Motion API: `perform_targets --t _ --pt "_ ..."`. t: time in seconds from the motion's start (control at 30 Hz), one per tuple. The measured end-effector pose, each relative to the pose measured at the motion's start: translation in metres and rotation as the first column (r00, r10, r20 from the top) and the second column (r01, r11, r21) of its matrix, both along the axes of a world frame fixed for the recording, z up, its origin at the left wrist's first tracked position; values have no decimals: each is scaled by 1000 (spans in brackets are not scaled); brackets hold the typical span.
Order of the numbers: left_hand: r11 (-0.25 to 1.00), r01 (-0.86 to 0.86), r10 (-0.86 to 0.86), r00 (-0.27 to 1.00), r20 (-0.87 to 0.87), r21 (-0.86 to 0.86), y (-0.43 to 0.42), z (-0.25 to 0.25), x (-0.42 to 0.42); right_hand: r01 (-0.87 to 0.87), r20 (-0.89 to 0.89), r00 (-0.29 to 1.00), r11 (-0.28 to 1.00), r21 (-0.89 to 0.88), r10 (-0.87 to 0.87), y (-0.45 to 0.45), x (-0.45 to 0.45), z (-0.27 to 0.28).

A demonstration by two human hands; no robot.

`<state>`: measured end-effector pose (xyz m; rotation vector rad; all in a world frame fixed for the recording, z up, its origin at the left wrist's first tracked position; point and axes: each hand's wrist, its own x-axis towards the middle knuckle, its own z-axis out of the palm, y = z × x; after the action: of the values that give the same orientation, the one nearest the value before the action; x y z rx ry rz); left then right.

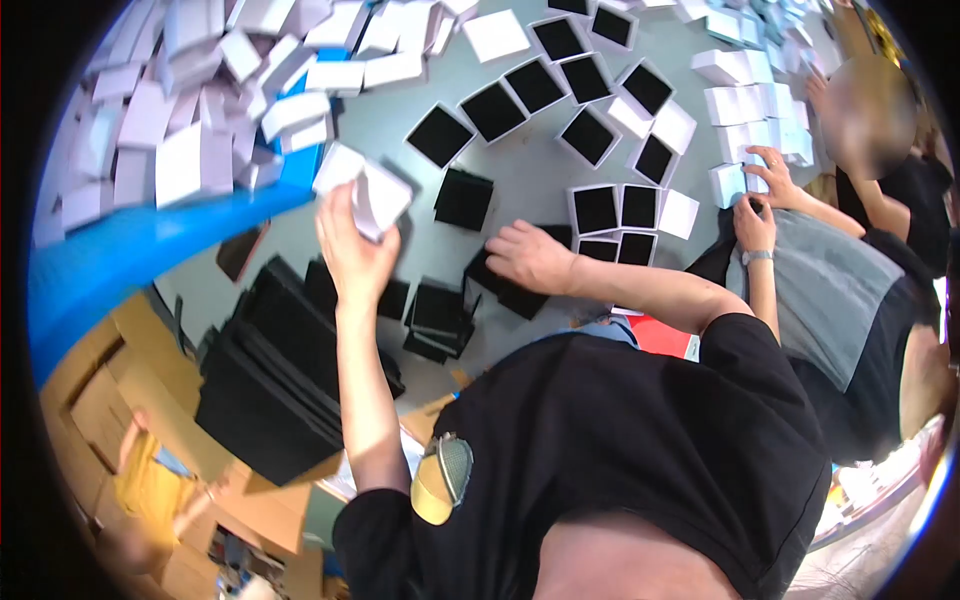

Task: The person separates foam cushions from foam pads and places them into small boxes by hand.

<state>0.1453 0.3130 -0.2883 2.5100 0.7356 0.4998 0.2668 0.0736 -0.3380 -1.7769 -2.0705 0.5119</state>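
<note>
My left hand (355, 250) is raised at the left of the table, its fingers closed on a small white box (382, 198). The box seems to be partly opened or doubled with another white piece; I cannot tell which. My right hand (532, 258) lies over dark square pads (522, 300) near the table's front edge, fingers curled onto one, fingertips partly hidden. Between the hands are another black pad (464, 199) and a loose stack of black pads (438, 318). Beyond my right hand, white box trays with black inserts (493, 110) form a curved row.
White boxes (195, 160) are heaped behind a blue edge (180, 235) at left. A large black stack (275, 360) stands beside my left arm. At right, a co-worker's hands (765, 200) touch white boxes (740, 105). Cardboard cartons (150, 370) are at lower left.
</note>
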Motion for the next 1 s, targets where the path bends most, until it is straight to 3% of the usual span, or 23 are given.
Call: perform_targets --t 0.03,0.07,0.1,0.17,0.43,0.53,0.67,0.77,0.8,0.83,0.87,1.0 --pt "997 41 -43 998 -36 -67 -5 1 -11 56 -14 998 997 44 -55 3 2 5" --pt "986 51 -57 998 -35 -157 -9 -5 -17 23 88 996 995 93 -32 -1 -2 4" --pt "981 38 -54 995 -83 -190 -14 -9 -18 -7 88 996 1000 2 7 -5 -7 -1" --pt "980 76 -88 994 -60 -184 -24 -15 -19 -71 62 996 992 104 64 -16 -8 -15" --pt "910 353 -341 936 90 -217 -56 -37 36 -172 239 961 978 118 140 -20 -21 -34" --pt "868 379 -382 922 58 -321 -69 -39 56 -217 201 960 971 102 194 -16 -20 -38" --pt "898 383 -377 924 72 -218 -75 -52 73 -287 10 957 937 199 291 -12 -9 -30" --pt "906 378 -349 922 167 -190 -77 -63 75 -18 -258 963 975 222 76 -22 8 6" --pt "899 401 -379 914 147 -176 -78 -53 77 -19 -263 963 989 144 57 -24 28 32" --pt "890 419 -407 908 105 -181 -75 -63 75 0 -52 999 997 -82 -5 -26 44 60" --pt "910 370 -370 928 38 -185 -79 -58 70 150 -184 975 979 138 -124 -29 62 73" --pt "929 233 -224 972 64 -286 -83 -49 66 342 -217 936 861 377 -277 -22 109 66"
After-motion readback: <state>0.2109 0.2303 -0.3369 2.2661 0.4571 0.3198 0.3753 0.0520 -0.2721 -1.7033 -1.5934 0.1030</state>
